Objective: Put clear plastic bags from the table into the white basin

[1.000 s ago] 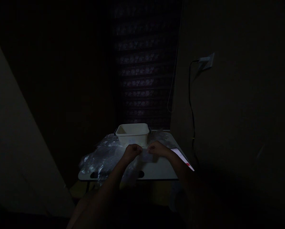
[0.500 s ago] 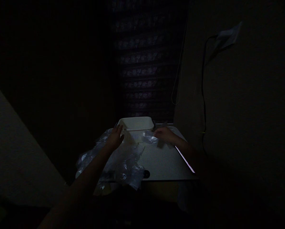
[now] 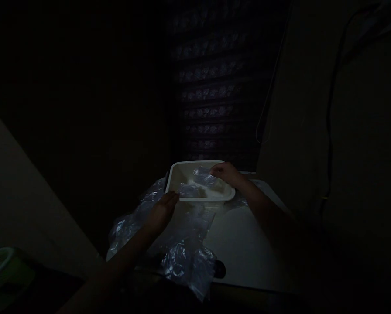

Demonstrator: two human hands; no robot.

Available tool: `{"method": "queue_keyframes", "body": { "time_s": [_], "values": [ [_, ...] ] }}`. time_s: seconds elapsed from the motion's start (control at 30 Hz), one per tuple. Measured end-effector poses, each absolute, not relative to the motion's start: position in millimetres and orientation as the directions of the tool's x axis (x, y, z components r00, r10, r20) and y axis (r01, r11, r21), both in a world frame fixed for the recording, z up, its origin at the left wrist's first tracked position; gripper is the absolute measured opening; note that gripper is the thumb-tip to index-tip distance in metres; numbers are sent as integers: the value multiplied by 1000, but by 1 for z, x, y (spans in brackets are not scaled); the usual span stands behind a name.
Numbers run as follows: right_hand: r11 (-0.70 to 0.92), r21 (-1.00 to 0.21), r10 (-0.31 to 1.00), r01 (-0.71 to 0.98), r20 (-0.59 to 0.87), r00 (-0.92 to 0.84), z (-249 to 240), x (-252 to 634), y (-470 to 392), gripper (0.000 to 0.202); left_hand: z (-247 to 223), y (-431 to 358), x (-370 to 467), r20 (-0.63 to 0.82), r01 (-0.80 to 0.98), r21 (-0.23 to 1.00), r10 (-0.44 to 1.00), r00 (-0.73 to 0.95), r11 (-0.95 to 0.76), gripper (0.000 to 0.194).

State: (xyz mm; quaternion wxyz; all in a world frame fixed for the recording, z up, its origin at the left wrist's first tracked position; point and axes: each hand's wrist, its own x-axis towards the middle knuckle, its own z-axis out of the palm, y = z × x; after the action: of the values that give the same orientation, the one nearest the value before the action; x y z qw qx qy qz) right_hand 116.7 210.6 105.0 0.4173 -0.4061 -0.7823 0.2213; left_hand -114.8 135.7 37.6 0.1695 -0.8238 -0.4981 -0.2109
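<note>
A white plastic basin (image 3: pixel 202 199) stands at the back of a white table, its inside facing me. My left hand (image 3: pixel 162 211) is at its front left corner, the fingers closed together over the rim. Over the basin, my right hand (image 3: pixel 226 172) pinches a small clear plastic bag (image 3: pixel 204 176) between thumb and fingers. Another clear plastic piece (image 3: pixel 189 190) lies inside near the left end. Below and left of the basin, a heap of crinkled clear plastic bags (image 3: pixel 179 259) spreads over the table and hangs past its front edge. Dim light hides fine detail.
The white table (image 3: pixel 241 246) shows bare at right. A dark round-ended object (image 3: pixel 219 269) sits at its front edge. A patterned blind (image 3: pixel 208 93) hangs behind, with a cord (image 3: pixel 266 113) beside it. A black cable (image 3: pixel 328 126) runs down the right wall. A green basket (image 3: pixel 5 270) is at lower left.
My right hand has carried the small plastic bag from beside the basin to over its inside. My left hand has closed at the rim. The view has shifted, showing more of the basin's inside.
</note>
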Motion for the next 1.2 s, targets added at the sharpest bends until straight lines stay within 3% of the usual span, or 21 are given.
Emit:
{"method": "queue_keyframes", "body": {
  "time_s": [0.3, 0.73, 0.97, 1.2],
  "values": [
    [565, -645, 817, 514, 355, -454, 84, 61, 219, 11, 36, 119, -122, 464, 857, -69, 744, 481, -511, 29],
    [526, -554, 850, 645, 306, -430, 65, 39, 219, 17, 43, 124, -119, 476, 850, -107, 724, 500, -516, 26],
    [391, -495, 899, 776, 387, -206, 75, 47, 217, 31, 49, 132, -113, 464, 878, -81, 762, 452, -471, 26],
    [378, -488, 909, 787, 356, -216, 92, 65, 210, 32, 57, 147, -107, 465, 904, -59, 789, 401, -424, 29]
  ]
}}
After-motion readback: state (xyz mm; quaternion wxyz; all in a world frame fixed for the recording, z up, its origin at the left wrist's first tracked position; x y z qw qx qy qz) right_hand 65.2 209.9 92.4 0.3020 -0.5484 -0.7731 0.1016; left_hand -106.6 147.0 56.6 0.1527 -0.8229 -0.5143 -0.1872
